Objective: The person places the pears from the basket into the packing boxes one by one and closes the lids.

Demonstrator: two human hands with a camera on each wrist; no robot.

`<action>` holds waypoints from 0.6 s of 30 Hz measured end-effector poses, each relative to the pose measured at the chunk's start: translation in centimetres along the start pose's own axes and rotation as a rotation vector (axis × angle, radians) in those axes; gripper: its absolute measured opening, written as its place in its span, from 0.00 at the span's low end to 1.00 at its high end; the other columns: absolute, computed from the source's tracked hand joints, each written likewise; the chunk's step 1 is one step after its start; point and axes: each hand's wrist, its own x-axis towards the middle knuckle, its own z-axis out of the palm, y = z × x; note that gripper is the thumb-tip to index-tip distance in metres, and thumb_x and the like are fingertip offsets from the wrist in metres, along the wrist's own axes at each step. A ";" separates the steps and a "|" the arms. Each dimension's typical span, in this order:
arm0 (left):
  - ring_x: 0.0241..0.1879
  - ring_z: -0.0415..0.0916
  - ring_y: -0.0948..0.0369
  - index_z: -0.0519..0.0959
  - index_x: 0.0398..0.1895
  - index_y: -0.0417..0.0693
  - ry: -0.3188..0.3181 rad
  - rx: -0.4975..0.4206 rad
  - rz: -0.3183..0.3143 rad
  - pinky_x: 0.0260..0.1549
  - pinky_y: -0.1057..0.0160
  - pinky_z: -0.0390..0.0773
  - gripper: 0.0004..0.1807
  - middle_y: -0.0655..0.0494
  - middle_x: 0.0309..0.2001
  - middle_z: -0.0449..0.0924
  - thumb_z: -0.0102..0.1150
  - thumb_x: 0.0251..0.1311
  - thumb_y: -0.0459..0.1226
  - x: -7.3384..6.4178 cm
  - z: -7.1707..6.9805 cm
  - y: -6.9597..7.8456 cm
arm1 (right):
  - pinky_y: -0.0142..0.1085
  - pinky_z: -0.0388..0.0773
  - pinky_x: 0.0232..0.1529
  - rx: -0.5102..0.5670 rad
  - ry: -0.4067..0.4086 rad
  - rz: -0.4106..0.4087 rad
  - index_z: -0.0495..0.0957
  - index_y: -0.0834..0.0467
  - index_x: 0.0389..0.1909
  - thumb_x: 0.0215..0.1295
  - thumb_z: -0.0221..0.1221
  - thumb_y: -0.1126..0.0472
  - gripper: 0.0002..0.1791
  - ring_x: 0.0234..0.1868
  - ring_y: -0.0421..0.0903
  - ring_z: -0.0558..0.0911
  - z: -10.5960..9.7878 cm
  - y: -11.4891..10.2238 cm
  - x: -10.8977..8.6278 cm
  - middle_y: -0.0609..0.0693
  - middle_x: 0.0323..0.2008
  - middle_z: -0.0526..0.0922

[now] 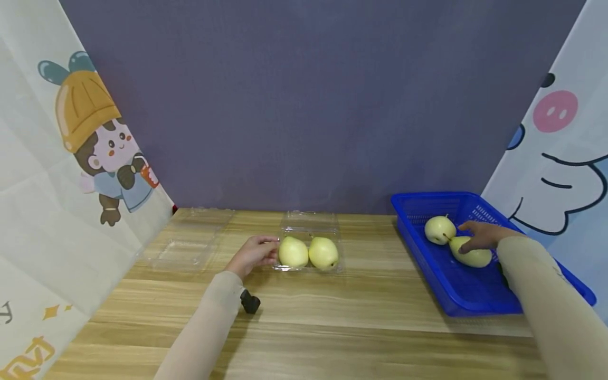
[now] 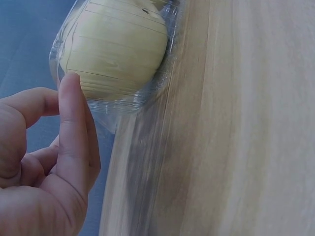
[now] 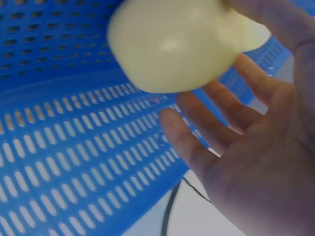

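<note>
Two pale yellow pears, a left pear (image 1: 293, 252) and a right pear (image 1: 324, 253), sit side by side in a clear plastic clamshell box (image 1: 311, 217) with its lid raised. My left hand (image 1: 256, 255) touches the box's left side; in the left wrist view its fingers (image 2: 73, 118) meet the clear wall beside a pear (image 2: 118, 46). Over the blue basket (image 1: 427, 272), my right hand (image 1: 486, 236) reaches around a pear (image 1: 475, 257), with thumb and fingers apart. In the right wrist view, loosely extended fingers (image 3: 216, 123) lie along a pear (image 3: 172, 46). Another pear (image 1: 438, 230) rests beside it.
A second clear plastic box (image 1: 182, 253) stands open at the left on the wooden table (image 1: 332, 338). A grey-blue panel (image 1: 304, 105) rises behind the table. Printed white sheets (image 1: 38, 174) flank both sides. The basket has raised, slotted walls.
</note>
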 end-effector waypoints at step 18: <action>0.31 0.77 0.63 0.71 0.62 0.27 0.007 -0.002 -0.011 0.32 0.69 0.84 0.20 0.49 0.36 0.78 0.53 0.73 0.32 0.0 0.0 0.0 | 0.61 0.80 0.45 -0.038 0.199 -0.132 0.73 0.76 0.54 0.61 0.66 0.59 0.28 0.44 0.68 0.82 -1.7 -2.3 0.3 0.68 0.41 0.84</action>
